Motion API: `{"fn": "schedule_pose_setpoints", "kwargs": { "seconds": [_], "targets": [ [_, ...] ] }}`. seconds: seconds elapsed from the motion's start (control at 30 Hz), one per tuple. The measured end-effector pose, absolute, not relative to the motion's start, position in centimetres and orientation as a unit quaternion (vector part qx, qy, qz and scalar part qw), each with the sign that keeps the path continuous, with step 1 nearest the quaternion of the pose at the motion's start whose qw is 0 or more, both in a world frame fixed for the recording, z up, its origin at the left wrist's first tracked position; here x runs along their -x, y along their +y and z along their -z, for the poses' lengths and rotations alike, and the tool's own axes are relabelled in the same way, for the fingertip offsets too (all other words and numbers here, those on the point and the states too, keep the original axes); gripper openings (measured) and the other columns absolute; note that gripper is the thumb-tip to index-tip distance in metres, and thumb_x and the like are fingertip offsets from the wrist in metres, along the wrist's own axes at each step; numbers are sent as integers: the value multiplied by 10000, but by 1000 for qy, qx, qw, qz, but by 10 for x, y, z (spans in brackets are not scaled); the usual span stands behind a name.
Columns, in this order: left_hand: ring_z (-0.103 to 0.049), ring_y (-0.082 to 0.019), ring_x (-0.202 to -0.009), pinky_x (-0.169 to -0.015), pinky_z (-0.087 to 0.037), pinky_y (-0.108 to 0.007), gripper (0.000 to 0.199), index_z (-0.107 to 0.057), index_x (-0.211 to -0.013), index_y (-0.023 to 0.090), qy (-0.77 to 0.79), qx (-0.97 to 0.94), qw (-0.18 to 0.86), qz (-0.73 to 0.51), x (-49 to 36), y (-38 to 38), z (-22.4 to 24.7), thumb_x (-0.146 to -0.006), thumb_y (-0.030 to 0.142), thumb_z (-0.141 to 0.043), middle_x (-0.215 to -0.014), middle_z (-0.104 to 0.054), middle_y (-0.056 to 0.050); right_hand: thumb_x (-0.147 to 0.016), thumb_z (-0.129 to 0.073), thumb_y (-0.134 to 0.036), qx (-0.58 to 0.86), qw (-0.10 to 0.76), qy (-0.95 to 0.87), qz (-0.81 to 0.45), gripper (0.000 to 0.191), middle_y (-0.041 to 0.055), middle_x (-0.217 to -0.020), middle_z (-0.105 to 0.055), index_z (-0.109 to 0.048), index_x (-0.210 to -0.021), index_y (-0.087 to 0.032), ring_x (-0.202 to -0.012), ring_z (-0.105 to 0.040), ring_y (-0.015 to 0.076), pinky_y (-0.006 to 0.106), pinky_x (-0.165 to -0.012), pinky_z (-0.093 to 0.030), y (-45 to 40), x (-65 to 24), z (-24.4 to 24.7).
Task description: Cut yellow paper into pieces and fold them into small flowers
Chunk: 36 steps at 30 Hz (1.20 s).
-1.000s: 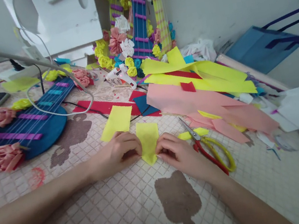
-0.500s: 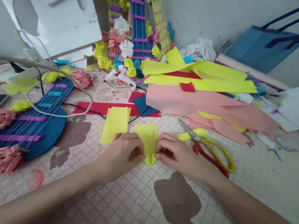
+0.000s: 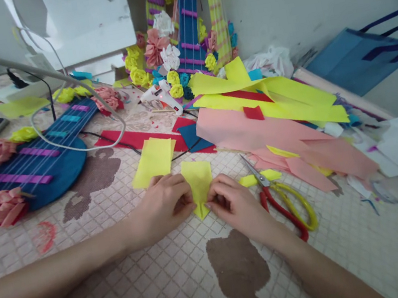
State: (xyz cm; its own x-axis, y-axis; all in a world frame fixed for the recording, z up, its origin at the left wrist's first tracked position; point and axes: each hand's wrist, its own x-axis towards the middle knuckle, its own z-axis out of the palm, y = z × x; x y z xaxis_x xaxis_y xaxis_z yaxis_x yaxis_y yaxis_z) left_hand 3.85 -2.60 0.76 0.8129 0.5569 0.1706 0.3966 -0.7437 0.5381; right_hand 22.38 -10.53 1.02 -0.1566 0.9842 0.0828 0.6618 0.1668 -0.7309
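Observation:
A yellow paper piece (image 3: 198,182) lies on the patterned tablecloth, its lower end folded to a point. My left hand (image 3: 172,202) pinches its lower left edge, fingers curled together. On the other side, my right hand (image 3: 228,197) grips the lower right edge between thumb and fingers. More yellow rectangles (image 3: 153,161) lie overlapped just beyond my left hand. Scissors with red and yellow handles (image 3: 281,196) rest to the right of my right hand, beside a small yellow strip (image 3: 274,174).
Pink sheets (image 3: 241,129) and long yellow sheets (image 3: 286,99) are piled at the back right. A white glue gun (image 3: 163,96) stands behind. At left lies a blue paper guitar (image 3: 60,167) with paper roses, crossed by a white cable (image 3: 80,149).
The view has shifted slightly, so the objects appear a little displaced. Both hands keep their pinch on the yellow paper, with barely any movement.

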Motion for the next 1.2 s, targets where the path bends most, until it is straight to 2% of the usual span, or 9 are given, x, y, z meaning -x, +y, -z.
{"fn": "schedule_pose_setpoints", "kwargs": {
  "seconds": [0.3, 1.2],
  "targets": [
    [-543, -158, -748, -741, -421, -328, 56, -568, -715, 153, 281, -912, 245, -169, -39, -28, -7, -764, 145, -593, -789, -560, -24, -781, -549, -40, 580, 293, -711, -267, 172, -1, -829, -472, -492, -739, -198, -668, -481, 113, 244, -588, -396, -105, -224, -8],
    [-537, -165, -759, -747, -375, -334, 52, -559, -709, 159, 314, -907, 244, -139, -43, -29, -8, -736, 140, -599, -785, -563, -8, -795, -561, -53, 592, 283, -715, -242, 167, 5, -833, -482, -493, -745, -197, -733, -496, 139, 267, -626, -406, -105, -221, -5]
  ]
}}
